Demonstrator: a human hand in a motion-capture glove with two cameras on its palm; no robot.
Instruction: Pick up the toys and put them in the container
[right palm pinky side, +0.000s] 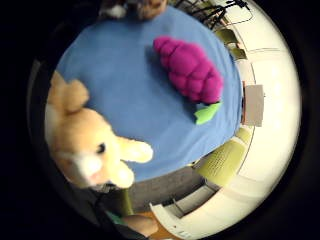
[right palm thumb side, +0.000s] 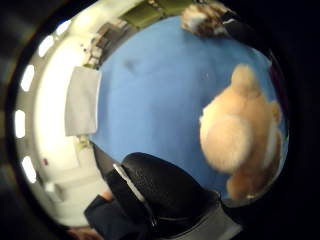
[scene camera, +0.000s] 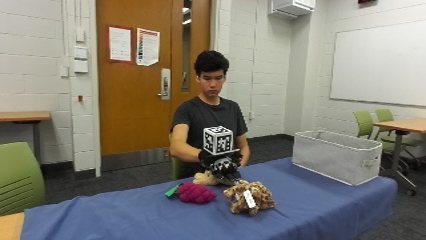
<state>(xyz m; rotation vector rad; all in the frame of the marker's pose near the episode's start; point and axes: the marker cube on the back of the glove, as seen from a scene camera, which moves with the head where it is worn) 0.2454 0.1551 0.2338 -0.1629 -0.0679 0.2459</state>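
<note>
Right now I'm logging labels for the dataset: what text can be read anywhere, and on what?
None can be read.
White tag on the brown spotted plush toy: too small to read.
Two paper notices on the wooden door: print too blurred.

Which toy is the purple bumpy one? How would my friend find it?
Look at the long blue table in front of the seated person. Near its middle lie three soft toys close together, and the grape toy is the one farthest from the grey container. It alone is magenta and knobbly with a green leaf; the others are tan and furry.
</note>
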